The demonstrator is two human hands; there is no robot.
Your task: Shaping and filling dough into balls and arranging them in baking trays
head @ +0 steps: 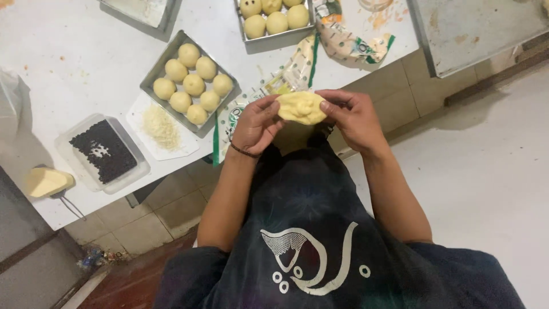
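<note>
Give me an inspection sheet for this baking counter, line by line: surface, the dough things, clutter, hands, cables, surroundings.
Surface: white counter, a few orange smears near the far edge.
Job's things: flattened piece of yellow dough held above the counter edge; square tray of eight dough balls; second tray of dough balls.
Clutter: tub of dark chips; grated cheese on a white sheet; crumpled printed wrappers; yellow block.
Grippers: left hand and right hand both pinch the dough's edges.
Cables: nothing seen.
Surroundings: tiled counter front, pale floor, empty metal tray at right.
</note>
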